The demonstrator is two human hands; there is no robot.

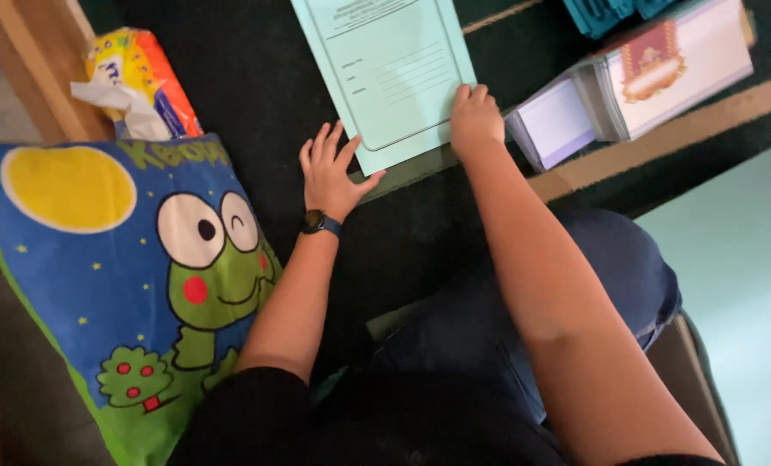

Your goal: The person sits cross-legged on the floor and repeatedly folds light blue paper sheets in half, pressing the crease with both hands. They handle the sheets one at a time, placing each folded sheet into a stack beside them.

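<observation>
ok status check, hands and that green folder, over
Left hand flat, fingers spread, at pale green folder lower left edge. Right hand pressing its lower right corner. Card stack right of folder, apart.

A pale green paper folder (385, 73) lies flat, seemingly closed, on dark carpet.

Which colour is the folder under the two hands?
Pale mint green, the folder shows best in the head view.

A folder (385, 73) lies on the carpet (256, 78), cushion (118, 285) to its left, card stack (636, 82) right.
</observation>
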